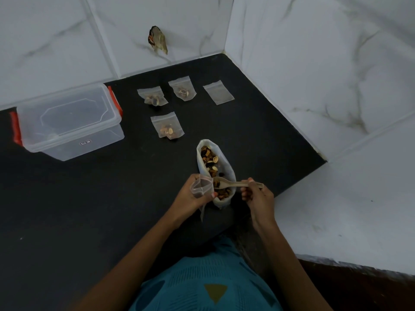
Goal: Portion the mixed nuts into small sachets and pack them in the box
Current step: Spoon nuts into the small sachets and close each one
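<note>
Dim even light, soft shadows, slight overall blur, wide-angle bending at edges

A black countertop (89, 209) fills a corner formed by two walls of white, grey-veined tile: the far wall (56, 41) and the right wall (314, 63), which meet at the counter's far right. On the far wall, above the counter, a dark ragged patch (157, 39) shows a fleck of orange, with a scrap of yellowish film hanging from it. Nearest the camera, a teal knitted garment (190, 277) bears an olive triangle (215, 291). A dark brown strip (359, 288) runs along the near right.
</note>
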`<move>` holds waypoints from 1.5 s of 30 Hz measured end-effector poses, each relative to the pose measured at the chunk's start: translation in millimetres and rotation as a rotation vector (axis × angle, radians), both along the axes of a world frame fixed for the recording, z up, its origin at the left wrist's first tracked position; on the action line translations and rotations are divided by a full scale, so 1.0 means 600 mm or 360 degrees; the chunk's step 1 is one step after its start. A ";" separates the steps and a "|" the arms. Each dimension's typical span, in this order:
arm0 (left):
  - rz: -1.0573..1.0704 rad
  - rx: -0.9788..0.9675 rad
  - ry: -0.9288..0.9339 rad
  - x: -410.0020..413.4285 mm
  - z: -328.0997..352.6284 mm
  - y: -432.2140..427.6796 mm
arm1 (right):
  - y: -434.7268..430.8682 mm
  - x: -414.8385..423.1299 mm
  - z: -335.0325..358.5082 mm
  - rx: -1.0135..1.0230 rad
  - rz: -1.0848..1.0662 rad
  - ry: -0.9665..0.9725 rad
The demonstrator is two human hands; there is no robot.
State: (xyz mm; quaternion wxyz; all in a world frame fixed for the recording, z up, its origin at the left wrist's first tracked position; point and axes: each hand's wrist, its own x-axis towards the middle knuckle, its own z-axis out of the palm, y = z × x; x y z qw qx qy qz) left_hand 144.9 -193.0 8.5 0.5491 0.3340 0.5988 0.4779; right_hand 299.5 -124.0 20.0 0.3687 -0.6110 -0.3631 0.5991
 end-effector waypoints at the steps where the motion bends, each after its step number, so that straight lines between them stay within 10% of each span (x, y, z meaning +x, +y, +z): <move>1: -0.0003 -0.0008 0.0005 0.000 0.001 0.000 | 0.001 0.001 0.001 -0.0030 -0.0020 0.0033; 21: 0.0129 0.0109 0.0445 -0.001 0.029 0.006 | -0.007 0.015 0.109 0.0192 0.0095 0.0345; 36: 0.0264 0.0325 0.0300 0.009 0.067 0.018 | -0.036 -0.019 0.115 0.2145 0.1111 -0.0875; 45: 0.0281 0.0298 0.0297 0.005 0.079 0.023 | -0.035 -0.019 0.127 0.1621 0.0680 -0.0510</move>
